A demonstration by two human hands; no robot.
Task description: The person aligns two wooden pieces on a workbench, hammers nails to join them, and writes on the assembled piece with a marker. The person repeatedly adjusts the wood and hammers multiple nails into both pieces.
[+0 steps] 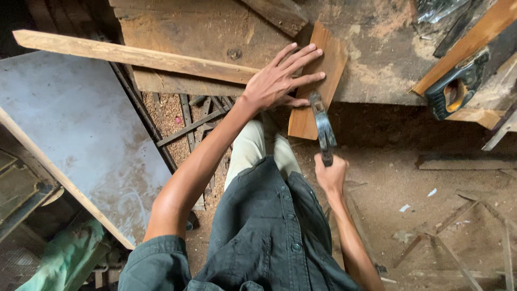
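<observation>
My left hand (281,78) lies flat with fingers spread on a short brown wooden board (323,64) that juts over the edge of a worn workbench (215,32). My right hand (329,175) grips the handle of a metal hammer (322,124), whose head is raised close to the board's lower half, just below my left hand's fingers. A long pale wooden strip (129,54) lies across the bench to the left, ending near my left wrist.
A handsaw with a black handle (456,86) rests on a plank at the right. A grey sheet panel (75,129) leans at the left. Sawdust and thin wood strips (458,237) cover the floor. Metal bars (188,124) run under the bench.
</observation>
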